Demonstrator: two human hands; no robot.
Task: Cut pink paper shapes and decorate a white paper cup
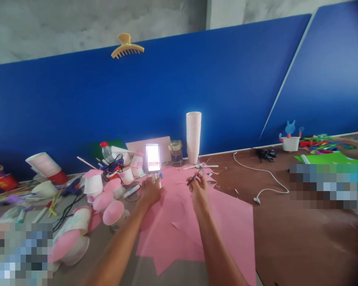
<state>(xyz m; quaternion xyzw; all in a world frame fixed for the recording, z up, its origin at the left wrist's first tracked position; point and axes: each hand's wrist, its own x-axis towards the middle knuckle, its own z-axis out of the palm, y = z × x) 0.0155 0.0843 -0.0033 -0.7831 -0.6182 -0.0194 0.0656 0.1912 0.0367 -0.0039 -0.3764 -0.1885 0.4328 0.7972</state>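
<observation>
Over the pink paper [232, 214], my right hand [199, 188] is closed on a pair of small dark scissors [192, 179], tilted up to the right. My left hand [151, 191] rests at the paper's left edge, in front of a bright phone screen [153, 157]. Its fingers are curled by small white pieces with blue and green ends [160, 175]; what they grip is blurred. Left of that hand lie paper cups with pink discs [113, 212] and a marker [131, 190]. Paper scraps lie beyond my right hand.
Tall stacked white cups [193, 137] and a glass jar [176, 153] stand against the blue partition [232, 87]. A white cable [268, 171] crosses the brown tabletop [304, 238]. Cluttered cups, a glue gun [71, 187] and tilted stacked cups [44, 165] fill the left. Another person's hand [352, 149] is at right.
</observation>
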